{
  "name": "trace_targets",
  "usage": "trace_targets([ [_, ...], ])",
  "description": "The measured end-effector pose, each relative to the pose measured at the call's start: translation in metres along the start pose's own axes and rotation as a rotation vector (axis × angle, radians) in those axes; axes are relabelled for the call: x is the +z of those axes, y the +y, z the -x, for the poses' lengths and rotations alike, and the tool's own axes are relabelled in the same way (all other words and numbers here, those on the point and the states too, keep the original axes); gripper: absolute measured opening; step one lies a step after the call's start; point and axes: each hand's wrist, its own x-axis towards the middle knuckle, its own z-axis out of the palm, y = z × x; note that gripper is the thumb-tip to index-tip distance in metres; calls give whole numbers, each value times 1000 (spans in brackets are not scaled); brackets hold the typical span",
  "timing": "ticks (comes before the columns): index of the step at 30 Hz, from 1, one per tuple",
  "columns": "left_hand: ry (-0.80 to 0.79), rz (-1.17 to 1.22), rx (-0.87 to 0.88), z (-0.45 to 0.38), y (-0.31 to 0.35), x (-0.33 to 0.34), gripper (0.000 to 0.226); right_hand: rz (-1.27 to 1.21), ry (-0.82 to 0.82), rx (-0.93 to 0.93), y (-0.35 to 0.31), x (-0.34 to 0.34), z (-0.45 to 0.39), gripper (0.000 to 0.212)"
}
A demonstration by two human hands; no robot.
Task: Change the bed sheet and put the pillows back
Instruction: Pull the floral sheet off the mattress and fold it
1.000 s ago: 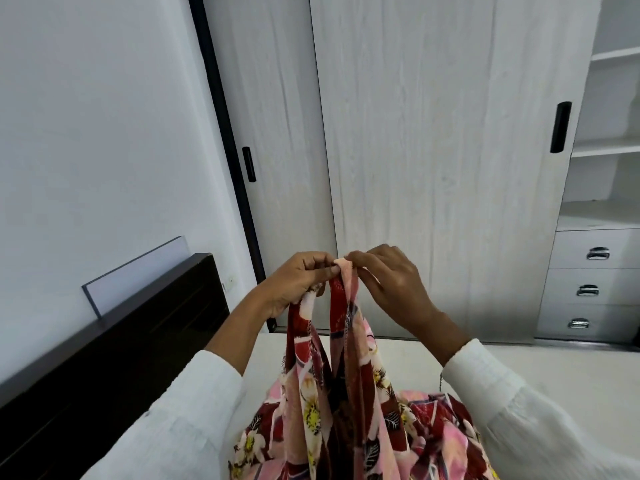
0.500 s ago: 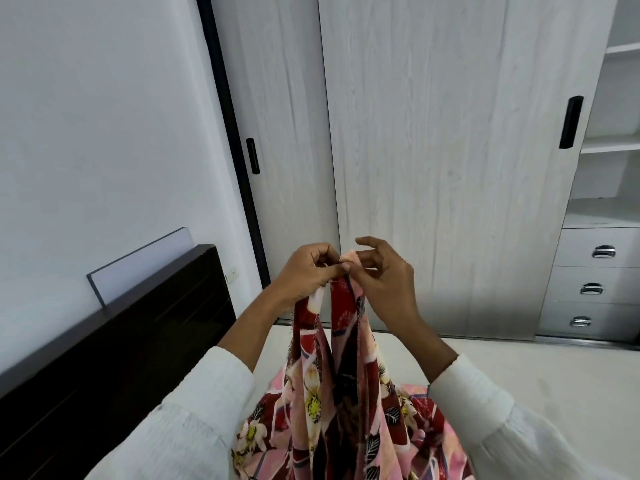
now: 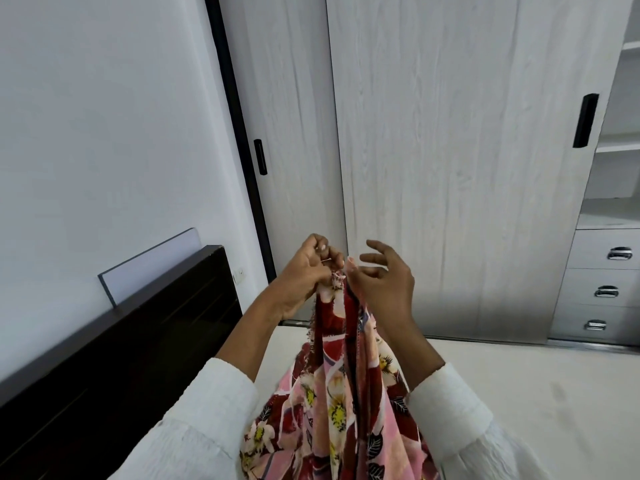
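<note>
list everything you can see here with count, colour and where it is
bed sheet: 1, red and pink floral, hanging from the hands, centre bottom
headboard: 1, dark brown, lower left by the wall
panel: 1, white, behind the headboard
sliding doors: 2, pale wood grain, black handles, centre
drawers: 3, grey, silver handles, right
shelves: white, upper right
mattress: 1, cream, lower right
left hand: pinches the sheet's top edge
right hand: fingers spread, beside that edge

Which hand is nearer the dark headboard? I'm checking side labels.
Left. The left hand is beside the headboard; the right hand is farther off, toward the wardrobe.
</note>
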Motion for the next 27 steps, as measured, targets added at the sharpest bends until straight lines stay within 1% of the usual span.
trace_targets([
  [3,-33,-76,58,1,-6,-2,38,-147,-73,93,-1,-1,10,49],
  [7,-30,-81,66,4,-12,-4,31,-255,-63,148,4,-3,16,48],
  [10,52,-111,59,7,-17,0,30,-306,-52,179,9,-6,20,41],
  [14,184,-145,95,6,-22,4,27,-425,-42,215,11,-9,24,32],
  [16,228,-146,114,4,-24,4,26,-448,-57,209,12,-8,25,30],
  [19,241,-144,149,5,-23,5,27,-442,-85,171,12,-5,24,24],
  [23,301,-157,195,6,-21,8,25,-436,-82,126,10,-1,21,18],
  [27,390,-327,277,5,-23,13,29,-424,-73,76,8,5,20,16],
])
